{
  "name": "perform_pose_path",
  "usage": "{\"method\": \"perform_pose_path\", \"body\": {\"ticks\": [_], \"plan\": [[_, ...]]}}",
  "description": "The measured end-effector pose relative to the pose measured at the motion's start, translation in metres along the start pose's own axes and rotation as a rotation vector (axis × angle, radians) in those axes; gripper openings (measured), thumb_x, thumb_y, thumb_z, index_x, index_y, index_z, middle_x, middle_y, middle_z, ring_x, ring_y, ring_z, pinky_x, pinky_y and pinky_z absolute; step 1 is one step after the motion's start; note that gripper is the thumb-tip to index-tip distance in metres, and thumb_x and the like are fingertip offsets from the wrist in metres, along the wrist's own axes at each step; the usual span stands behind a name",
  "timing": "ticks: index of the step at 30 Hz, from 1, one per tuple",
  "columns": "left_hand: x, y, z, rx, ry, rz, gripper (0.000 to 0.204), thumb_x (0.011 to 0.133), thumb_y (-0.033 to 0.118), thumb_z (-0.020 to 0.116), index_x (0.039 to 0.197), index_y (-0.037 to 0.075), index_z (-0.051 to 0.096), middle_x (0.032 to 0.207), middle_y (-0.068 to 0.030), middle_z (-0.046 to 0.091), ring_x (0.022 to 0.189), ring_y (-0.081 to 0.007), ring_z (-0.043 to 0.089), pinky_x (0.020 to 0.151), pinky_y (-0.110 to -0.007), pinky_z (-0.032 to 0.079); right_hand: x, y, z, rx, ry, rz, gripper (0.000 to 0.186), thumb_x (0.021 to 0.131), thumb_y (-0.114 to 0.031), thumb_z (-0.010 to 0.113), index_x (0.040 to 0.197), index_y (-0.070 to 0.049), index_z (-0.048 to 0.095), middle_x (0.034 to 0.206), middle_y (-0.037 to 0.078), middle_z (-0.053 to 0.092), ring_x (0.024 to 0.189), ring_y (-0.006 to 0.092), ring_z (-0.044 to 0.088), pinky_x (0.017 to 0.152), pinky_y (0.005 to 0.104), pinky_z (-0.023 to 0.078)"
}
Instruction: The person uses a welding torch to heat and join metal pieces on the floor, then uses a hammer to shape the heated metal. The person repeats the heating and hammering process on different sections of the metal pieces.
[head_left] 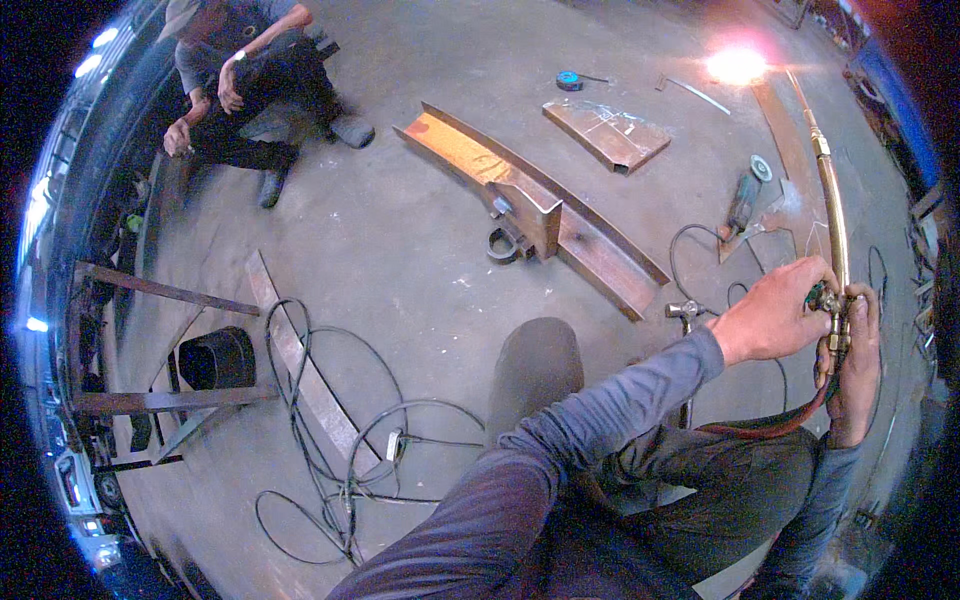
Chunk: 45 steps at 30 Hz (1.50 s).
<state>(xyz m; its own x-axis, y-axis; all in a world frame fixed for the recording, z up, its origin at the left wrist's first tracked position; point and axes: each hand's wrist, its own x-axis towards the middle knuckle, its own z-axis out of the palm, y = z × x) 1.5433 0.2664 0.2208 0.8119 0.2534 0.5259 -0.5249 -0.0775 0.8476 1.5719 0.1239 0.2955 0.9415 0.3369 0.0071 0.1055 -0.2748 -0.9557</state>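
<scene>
I hold a long brass cutting torch point(833, 215) at the right of the view. My right hand point(852, 365) grips its handle from below, where a red hose point(770, 428) leaves it. My left hand point(778, 312) reaches across and pinches the valve knobs on the torch body. The torch tube runs away from me to a bright flame glare point(737, 65) on a flat steel strip point(785, 135) on the concrete floor.
A long rusty steel channel point(530, 205) lies mid-floor, a shorter channel piece point(606, 133) behind it. An angle grinder point(744, 198), a hammer point(686, 312), a tape measure point(569, 80), tangled black cables point(340, 440) and a steel frame point(150, 340) lie around. Another person point(245, 85) crouches far left.
</scene>
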Motion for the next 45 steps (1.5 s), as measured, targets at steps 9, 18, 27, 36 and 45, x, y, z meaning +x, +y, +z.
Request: {"method": "perform_pose_path", "body": {"ticks": [9,18,27,36,45], "plan": [[0.005,0.003,0.0,-0.044,0.037,-0.031,0.02,0.086,0.014,0.064,0.102,0.002,0.059,0.086,-0.0207,0.063,0.085,-0.0373,0.067,0.077,-0.045,0.052,0.002,-0.002,-0.001,0.164,-0.049,0.034,0.028,0.109,-0.039,0.044,0.12,-0.013,0.05,0.059,-0.001,0.052,0.036,0.0061,0.045,0.03,0.0214,0.038],[0.006,0.014,0.001,-0.01,0.066,-0.034,0.018,0.092,0.017,0.063,0.099,0.001,0.056,0.08,-0.0215,0.06,0.081,-0.0408,0.065,0.07,-0.046,0.051,0.009,0.006,-0.019,0.289,-0.083,0.087,0.031,0.106,-0.044,0.051,0.122,-0.019,0.055,0.059,-0.004,0.053,0.038,0.0064,0.047,0.031,0.023,0.039],[0.002,0.008,-0.004,-0.025,0.038,0.019,0.021,0.091,0.016,0.065,0.101,0.001,0.054,0.091,-0.0206,0.061,0.088,-0.0394,0.064,0.078,-0.045,0.051,-0.001,0.007,-0.004,0.155,-0.024,0.039,0.037,0.108,-0.043,0.046,0.132,-0.016,0.052,0.058,-0.005,0.049,0.038,0.0032,0.042,0.033,0.0188,0.034],[0.006,0.011,0.001,-0.008,0.077,0.07,0.022,0.085,0.013,0.068,0.101,0.002,0.058,0.09,-0.0193,0.063,0.087,-0.039,0.065,0.077,-0.044,0.052,-0.004,-0.002,-0.008,0.055,0.049,0.097,0.042,0.106,-0.048,0.049,0.133,-0.016,0.05,0.061,-0.003,0.051,0.041,0.0041,0.044,0.035,0.0192,0.034],[0.005,0.006,-0.005,-0.052,0.033,-0.038,0.025,0.084,0.018,0.07,0.104,0.004,0.065,0.092,-0.0157,0.067,0.088,-0.0303,0.068,0.081,-0.04,0.053,0.004,-0.008,0.003,0.148,-0.14,0.017,0.027,0.109,-0.036,0.045,0.123,-0.013,0.045,0.068,-0.001,0.055,0.04,0.0033,0.046,0.032,0.0181,0.038]]}}
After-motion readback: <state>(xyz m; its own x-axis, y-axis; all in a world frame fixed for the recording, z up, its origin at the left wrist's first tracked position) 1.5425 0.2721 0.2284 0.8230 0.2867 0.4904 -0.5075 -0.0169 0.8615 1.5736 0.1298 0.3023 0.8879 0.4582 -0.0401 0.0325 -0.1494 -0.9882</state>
